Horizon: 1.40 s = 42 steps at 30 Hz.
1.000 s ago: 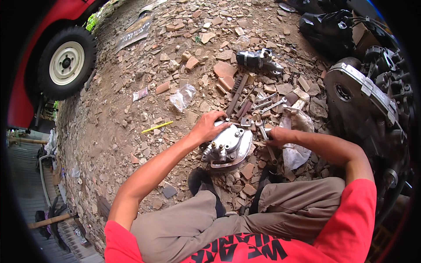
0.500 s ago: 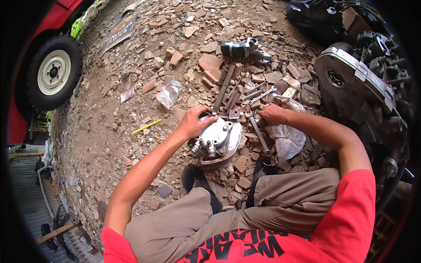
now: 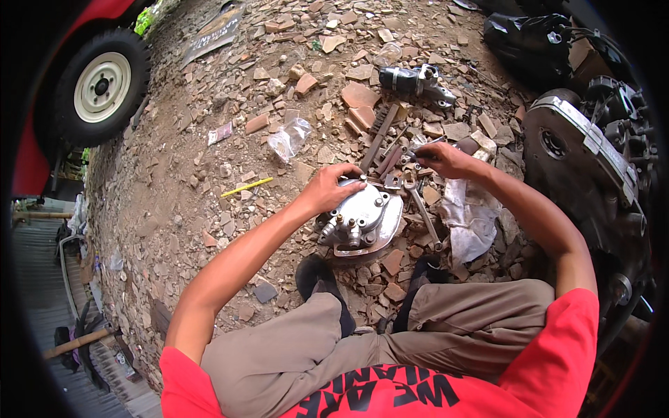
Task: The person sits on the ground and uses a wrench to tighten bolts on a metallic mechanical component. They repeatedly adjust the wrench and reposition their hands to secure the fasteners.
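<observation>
My left hand [image 3: 332, 189] is curled over the far left edge of a round silver metal housing [image 3: 361, 210], its fingertips beside a bolt. Brass and silver fittings stick out of the housing's near side, and a flat metal flange shows under it. Over a cluster of tools, my right hand [image 3: 446, 161] is closed on a wrench [image 3: 421, 148], mostly hidden by the fingers. Between the housing and a dirty white cloth [image 3: 471, 226] lies another wrench [image 3: 424, 210]. A wire brush [image 3: 380, 136] rests just beyond the housing.
Broken tile and stones cover the ground [image 3: 209, 167]. A dark cylindrical motor [image 3: 418, 83] lies farther off. An engine [image 3: 585, 150] stands at the right, near a black plastic bag [image 3: 519, 45]. A yellow stick [image 3: 247, 187], clear plastic bag [image 3: 288, 139] and vehicle wheel [image 3: 102, 87] are leftward.
My right hand has moved from beside the cloth's far end up to the wrenches and closed on one. My left hand stays on the housing. The whole view has shifted slightly.
</observation>
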Motion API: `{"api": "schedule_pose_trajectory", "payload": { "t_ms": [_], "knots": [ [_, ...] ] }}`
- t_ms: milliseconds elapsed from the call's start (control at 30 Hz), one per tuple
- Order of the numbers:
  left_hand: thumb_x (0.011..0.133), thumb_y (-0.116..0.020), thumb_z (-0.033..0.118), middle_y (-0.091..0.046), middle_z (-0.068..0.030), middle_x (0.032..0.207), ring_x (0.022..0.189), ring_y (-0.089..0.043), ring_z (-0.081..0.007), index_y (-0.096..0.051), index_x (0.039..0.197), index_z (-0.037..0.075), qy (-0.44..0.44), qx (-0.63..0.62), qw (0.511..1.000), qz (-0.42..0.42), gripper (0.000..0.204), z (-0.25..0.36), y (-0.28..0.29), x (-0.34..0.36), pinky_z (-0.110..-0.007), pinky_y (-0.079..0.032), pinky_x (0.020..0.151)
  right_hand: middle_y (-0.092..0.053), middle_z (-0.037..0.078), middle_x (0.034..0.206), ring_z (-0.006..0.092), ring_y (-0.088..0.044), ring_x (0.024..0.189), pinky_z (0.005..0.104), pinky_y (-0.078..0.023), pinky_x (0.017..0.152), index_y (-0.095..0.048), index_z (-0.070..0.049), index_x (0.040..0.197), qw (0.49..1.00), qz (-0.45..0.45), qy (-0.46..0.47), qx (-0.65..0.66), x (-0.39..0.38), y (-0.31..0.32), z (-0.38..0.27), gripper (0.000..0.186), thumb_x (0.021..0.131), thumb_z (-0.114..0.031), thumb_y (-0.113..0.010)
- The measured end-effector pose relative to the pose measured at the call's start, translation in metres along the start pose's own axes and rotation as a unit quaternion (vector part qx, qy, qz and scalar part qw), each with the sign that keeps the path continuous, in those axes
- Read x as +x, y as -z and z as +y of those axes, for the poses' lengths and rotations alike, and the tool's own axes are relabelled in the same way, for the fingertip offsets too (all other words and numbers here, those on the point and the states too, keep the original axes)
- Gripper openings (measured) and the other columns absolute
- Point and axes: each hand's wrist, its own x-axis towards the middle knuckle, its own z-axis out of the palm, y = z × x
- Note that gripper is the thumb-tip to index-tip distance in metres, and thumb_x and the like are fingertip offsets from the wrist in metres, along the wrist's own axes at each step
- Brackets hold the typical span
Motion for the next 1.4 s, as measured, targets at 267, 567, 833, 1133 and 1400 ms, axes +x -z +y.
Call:
{"api": "schedule_pose_trajectory", "payload": {
  "t_ms": [267, 567, 833, 1133, 1400],
  "knots": [
    [0.091, -0.076, 0.031, -0.073, -0.0104, 0.104, 0.098, -0.067, -0.0181, -0.07, 0.114, 0.006, 0.015, -0.018, 1.0, -0.003, 0.034, -0.001, 0.0, 0.0, -0.035, -0.051, 0.089, -0.073, 0.016, 0.115, 0.0304, -0.07, 0.104, 0.0409, -0.054, 0.092, -0.069, -0.007, 0.124, 0.986, -0.108, 0.127, 0.007, 0.053, -0.005, -0.061, 0.028, 0.101, -0.019, -0.061],
    [0.09, -0.077, 0.032, -0.073, -0.012, 0.107, 0.102, -0.067, -0.0203, -0.069, 0.116, 0.005, 0.02, -0.015, 1.0, -0.008, 0.038, 0.0, -0.001, 0.002, -0.036, -0.052, 0.091, -0.075, 0.01, 0.112, 0.0273, -0.071, 0.101, 0.0418, -0.054, 0.087, -0.071, -0.014, 0.125, 0.959, -0.215, 0.119, -0.138, 0.091, 0.015, -0.077, 0.034, 0.101, -0.036, -0.061],
    [0.09, -0.076, 0.03, -0.073, -0.0119, 0.108, 0.102, -0.067, -0.0212, -0.069, 0.115, 0.005, 0.014, -0.003, 1.0, -0.004, 0.036, -0.006, 0.002, -0.001, -0.036, -0.051, 0.092, -0.075, 0.015, 0.102, 0.0317, -0.072, 0.093, 0.0436, -0.054, 0.083, -0.072, -0.009, 0.117, 0.967, -0.213, 0.046, -0.131, 0.071, 0.011, -0.101, 0.032, 0.101, -0.033, -0.059],
    [0.092, -0.075, 0.031, -0.073, -0.0097, 0.106, 0.1, -0.067, -0.0189, -0.07, 0.111, 0.006, -0.002, -0.03, 1.0, -0.005, 0.032, -0.009, -0.001, 0.0, -0.036, -0.051, 0.092, -0.068, 0.03, 0.085, 0.0471, -0.068, 0.084, 0.0527, -0.054, 0.075, -0.066, 0.006, 0.106, 0.999, -0.019, -0.03, -0.023, 0.009, -0.04, -0.135, 0.029, 0.101, -0.02, -0.056],
    [0.089, -0.074, 0.034, -0.072, -0.0171, 0.11, 0.106, -0.068, -0.0268, -0.071, 0.114, 0.005, 0.014, -0.02, 1.0, -0.011, 0.039, -0.004, 0.002, 0.001, -0.039, -0.052, 0.094, -0.073, 0.021, 0.102, 0.0377, -0.07, 0.094, 0.0461, -0.055, 0.084, -0.068, -0.004, 0.123, 0.98, -0.122, 0.084, -0.136, 0.043, 0.014, -0.112, 0.032, 0.102, -0.026, -0.058]
  ]
}}
